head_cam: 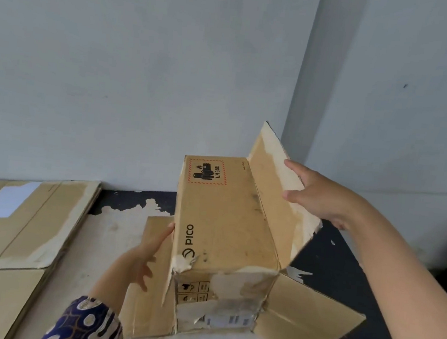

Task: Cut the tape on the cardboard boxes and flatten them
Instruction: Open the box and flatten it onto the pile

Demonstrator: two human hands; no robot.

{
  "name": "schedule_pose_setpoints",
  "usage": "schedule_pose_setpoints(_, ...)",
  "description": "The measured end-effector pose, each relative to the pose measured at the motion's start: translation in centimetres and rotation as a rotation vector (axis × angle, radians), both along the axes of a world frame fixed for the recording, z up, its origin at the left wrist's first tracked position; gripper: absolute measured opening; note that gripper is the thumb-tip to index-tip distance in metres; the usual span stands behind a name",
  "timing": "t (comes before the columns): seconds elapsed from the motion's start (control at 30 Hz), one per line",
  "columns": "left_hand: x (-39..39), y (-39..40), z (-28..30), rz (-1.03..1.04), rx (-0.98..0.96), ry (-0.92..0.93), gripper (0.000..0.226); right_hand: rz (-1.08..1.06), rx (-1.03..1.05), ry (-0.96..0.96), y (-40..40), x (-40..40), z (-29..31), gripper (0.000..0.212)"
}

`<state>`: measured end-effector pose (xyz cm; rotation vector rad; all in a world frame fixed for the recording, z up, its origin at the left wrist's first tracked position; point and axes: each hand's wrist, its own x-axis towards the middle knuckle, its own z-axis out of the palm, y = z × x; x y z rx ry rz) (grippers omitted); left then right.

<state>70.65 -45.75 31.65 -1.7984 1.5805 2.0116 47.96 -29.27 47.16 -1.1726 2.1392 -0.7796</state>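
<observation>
My left hand [149,249] lies flat against the PICO box [225,224] standing on the counter [106,240]; right hand [315,194] pinches its raised flap [272,185]. Flaps free, body uncollapsed. Flattened boxes [21,221] stacked left.

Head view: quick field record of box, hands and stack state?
box: PICO cardboard box, not yet flattened, flaps open
left hand: left hand, fingers straight against the box's left side
right hand: right hand, grips raised flap
stack: flattened cardboard at left
surface: worn black table
knife: none visible
</observation>
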Motion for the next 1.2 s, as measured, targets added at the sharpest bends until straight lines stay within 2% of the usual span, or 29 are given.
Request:
schedule_pose_setpoints(0.03,0.1,0.2,-0.1,-0.010,0.082,0.062,0.100,-0.006,0.007,0.001,0.1,-0.3,0.0,0.069)
schedule_pose_setpoints(0.1,0.2,0.1,1.2,0.057,0.026,0.121,0.098,-0.018,0.020,0.020,0.2,-0.6,0.0,0.063)
schedule_pose_setpoints(0.17,0.6,-1.0,3.4,0.128,-0.238,-0.013,0.077,-0.026,0.013,0.051,0.3,-0.6,0.1,0.051)
schedule_pose_setpoints(0.23,1.5,-2.7,6.6,0.082,-0.591,-0.204,0.053,-0.032,-0.001,0.075,0.2,0.0,0.3,0.045)
schedule_pose_setpoints(0.3,2.4,-3.1,10.9,0.018,-0.782,-0.137,0.029,-0.013,-0.002,0.059,0.2,1.1,0.9,0.051)
schedule_pose_setpoints(0.33,2.5,-2.4,13.0,0.002,-0.759,-0.030,0.020,-0.001,-0.001,0.048,0.2,1.8,1.2,0.056)
schedule_pose_setpoints(0.43,1.2,0.7,17.1,-0.096,-0.516,0.260,0.024,0.068,0.045,0.083,-0.3,4.0,2.0,0.085)
schedule_pose_setpoints(0.5,-0.5,2.7,17.2,-0.157,-0.457,0.334,0.030,0.104,0.102,0.133,-0.8,5.4,2.0,0.109)
schedule_pose_setpoints(0.53,-1.6,3.3,16.3,-0.187,-0.458,0.336,0.033,0.108,0.118,0.158,-1.1,5.9,1.8,0.114)
schedule_pose_setpoints(0.63,-3.6,4.8,14.0,-0.227,-0.437,0.344,0.034,0.075,0.129,0.312,-2.1,6.5,0.4,0.105)
schedule_pose_setpoints(0.7,-3.6,4.7,12.4,-0.069,-0.474,0.434,0.029,0.059,0.124,0.386,-2.3,6.2,-0.2,0.097)
schedule_pose_setpoints(0.77,-3.0,4.1,10.2,0.144,-0.631,0.494,0.023,0.052,0.112,0.378,-2.3,5.7,-0.5,0.093)
schedule_pose_setpoints(0.8,-2.8,3.7,8.9,0.185,-0.707,0.477,0.022,0.051,0.108,0.367,-2.3,5.4,-0.6,0.094)
schedule_pose_setpoints(0.87,-2.5,3.5,6.3,0.084,-0.722,0.445,0.040,0.052,0.102,0.342,-2.5,4.9,-0.5,0.095)
schedule_pose_setpoints(0.97,-2.6,3.2,3.5,-0.091,-0.612,0.516,0.068,0.021,0.084,0.276,-3.0,4.2,-0.4,0.095)
schedule_pose_setpoints(1.0,-2.6,2.6,2.9,-0.098,-0.670,0.513,0.079,0.013,0.076,0.255,-3.1,3.9,-0.3,0.094)
schedule_pose_setpoints(1.1,-1.5,0.8,2.6,-0.155,-1.075,0.304,0.103,0.004,0.068,0.222,-3.2,3.2,-0.4,0.095)
schedule_pose_setpoints(1.2,1.8,-0.3,3.2,-0.343,-1.421,-0.024,0.106,-0.016,0.047,0.206,-3.1,2.6,-0.6,0.096)
